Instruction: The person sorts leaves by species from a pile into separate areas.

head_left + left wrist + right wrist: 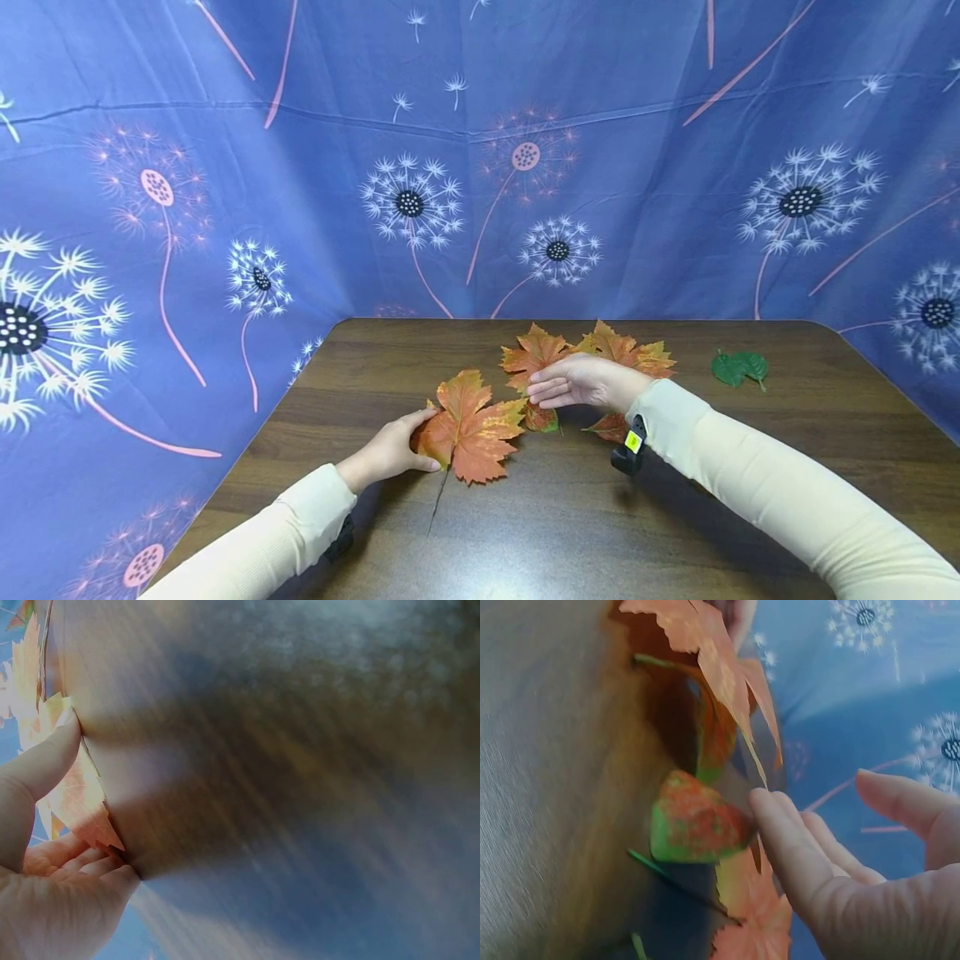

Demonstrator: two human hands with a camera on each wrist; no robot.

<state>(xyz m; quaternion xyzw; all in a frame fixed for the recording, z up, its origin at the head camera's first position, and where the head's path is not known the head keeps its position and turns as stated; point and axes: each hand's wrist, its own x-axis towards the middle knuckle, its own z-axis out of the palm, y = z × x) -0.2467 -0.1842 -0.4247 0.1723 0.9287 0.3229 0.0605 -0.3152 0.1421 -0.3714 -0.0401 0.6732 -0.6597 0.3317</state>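
Note:
My left hand [390, 450] holds a large orange maple leaf [472, 429] at its left edge, with thumb in front and fingers behind. In the left wrist view the thumb touches the yellowish rim of this leaf [79, 791], and the fingers curl at its other side. The leaf's dark stem points toward the front. My right hand [573, 382] is beside its right tip, fingers straight and thumb apart. Those fingertips meet the leaf tip in the right wrist view, close to a small red-and-green leaf [697, 821]. Behind the hand lie orange maple leaves [534, 350], partly hidden.
Another red leaf [609, 427] lies under the right wrist. Green leaves [738, 367] rest at the back right of the brown wooden table [600, 533]. A blue cloth [637, 208] with dandelion prints hangs behind the table and along its left side.

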